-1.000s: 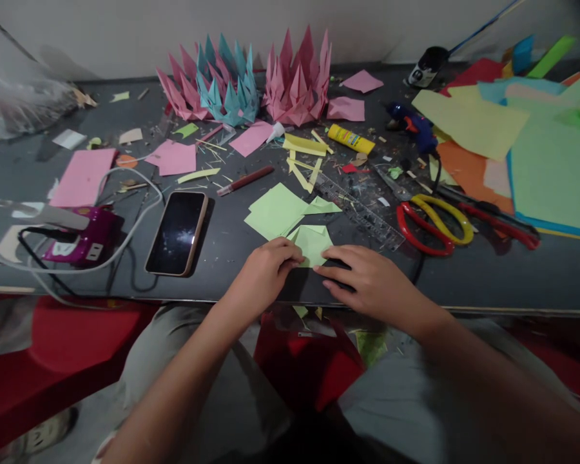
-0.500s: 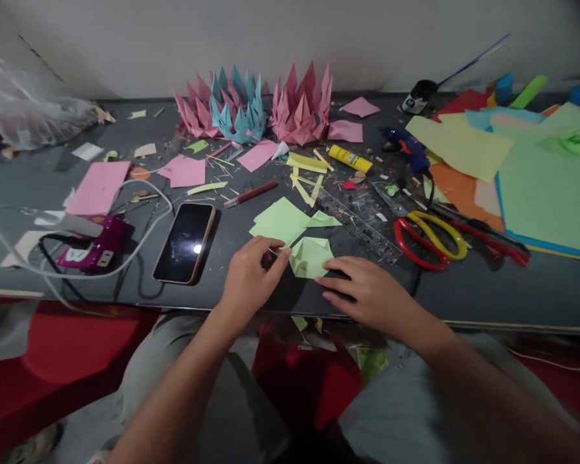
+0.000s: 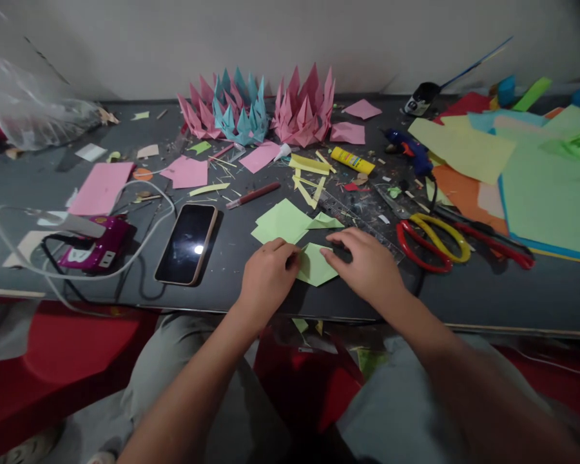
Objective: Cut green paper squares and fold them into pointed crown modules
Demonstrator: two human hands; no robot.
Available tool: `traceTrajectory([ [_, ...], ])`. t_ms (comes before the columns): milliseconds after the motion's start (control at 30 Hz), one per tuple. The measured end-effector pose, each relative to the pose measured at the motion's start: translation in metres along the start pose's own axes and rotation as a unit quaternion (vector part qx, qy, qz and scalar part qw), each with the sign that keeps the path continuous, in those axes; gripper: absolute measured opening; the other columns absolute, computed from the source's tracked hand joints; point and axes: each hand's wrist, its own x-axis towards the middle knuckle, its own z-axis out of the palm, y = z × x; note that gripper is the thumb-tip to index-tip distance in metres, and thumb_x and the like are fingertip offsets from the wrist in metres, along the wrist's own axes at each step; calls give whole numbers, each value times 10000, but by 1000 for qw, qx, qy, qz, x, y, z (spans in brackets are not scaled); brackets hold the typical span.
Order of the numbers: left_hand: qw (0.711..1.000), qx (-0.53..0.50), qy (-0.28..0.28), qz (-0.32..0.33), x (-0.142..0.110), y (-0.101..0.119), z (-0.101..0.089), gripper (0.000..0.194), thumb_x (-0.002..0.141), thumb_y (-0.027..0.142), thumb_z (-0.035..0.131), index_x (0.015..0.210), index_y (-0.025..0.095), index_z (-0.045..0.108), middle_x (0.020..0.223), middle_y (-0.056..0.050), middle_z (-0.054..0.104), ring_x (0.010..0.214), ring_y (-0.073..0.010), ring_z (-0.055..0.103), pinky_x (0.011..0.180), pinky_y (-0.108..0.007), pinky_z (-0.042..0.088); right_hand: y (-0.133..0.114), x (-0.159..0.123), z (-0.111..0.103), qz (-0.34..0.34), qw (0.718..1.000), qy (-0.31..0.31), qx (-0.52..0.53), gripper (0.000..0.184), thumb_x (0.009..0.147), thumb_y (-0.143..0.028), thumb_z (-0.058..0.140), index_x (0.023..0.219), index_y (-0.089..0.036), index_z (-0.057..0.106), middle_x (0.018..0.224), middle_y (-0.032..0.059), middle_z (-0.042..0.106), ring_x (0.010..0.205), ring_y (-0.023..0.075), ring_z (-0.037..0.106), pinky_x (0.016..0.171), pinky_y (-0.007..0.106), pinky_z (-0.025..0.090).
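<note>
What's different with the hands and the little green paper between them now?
The right hand moved away from the person, from the lower right of the green paper to its upper right. The left hand moved in at the left edge. The paper looks turned or flipped, and smoother. The phone and yellow tube stayed put.

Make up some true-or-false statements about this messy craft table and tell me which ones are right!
1. The left hand is at the green paper nearest the table edge. True.
2. The right hand is holding the scissors. False: its thumb is at that green paper, and the scissors lie on the table.
3. A blue spiky paper shape stands near the wall. True.
4. The yellow tube stands upright. False: the yellow tube lies on its side.
5. In the picture, the phone lies left of the scissors. True.
</note>
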Motion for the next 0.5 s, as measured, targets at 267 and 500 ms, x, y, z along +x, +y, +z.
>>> traceTrajectory([
  [267, 996, -45, -62, 56, 5, 2, 0, 146, 794, 113, 545, 866, 162, 663, 833, -46, 615, 776, -167, 588, 687, -280, 484, -1, 17, 1, 83, 992, -72, 56, 33, 754, -213, 586, 731, -203, 565, 777, 15, 618, 730, 180, 566, 644, 285, 409],
  [500, 992, -67, -94, 57, 8, 1, 1, 178, 841, 139, 500, 876, 177, 670, 841, -40, 613, 774, -160, 591, 681, -272, 478, -3, 13, -1, 43, 994, -85, 53, 53, 771, -150, 563, 764, -186, 601, 779, 18, 626, 711, 157, 564, 628, 259, 400],
])
